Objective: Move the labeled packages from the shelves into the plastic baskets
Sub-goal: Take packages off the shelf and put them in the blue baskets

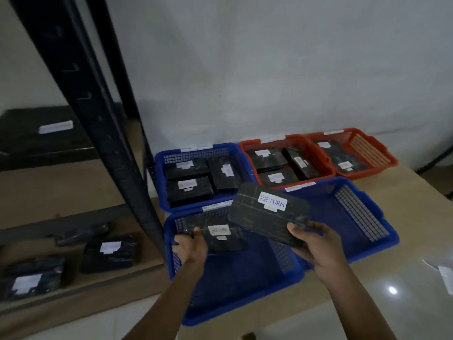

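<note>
My right hand [316, 244] grips a black package [264, 212] by its near edge; its white label reads RETURN. It hovers tilted between two blue baskets. My left hand [191, 244] holds a second black labeled package [215, 233] low inside the near blue basket [232, 312]. A blue basket [367, 217] to the right has no packages in view. The far blue basket [169, 173] holds three labeled packages. Two red baskets [318, 153] [382, 153] at the back also hold packages. More labeled packages [107, 251] [29, 280] lie on the lower shelf at left.
Black metal shelf uprights [103, 123] slant down just left of the baskets. An upper shelf carries a dark package [49, 133]. The baskets sit on a light tabletop [404, 290] against a white wall. A white paper [443, 271] lies at the right edge.
</note>
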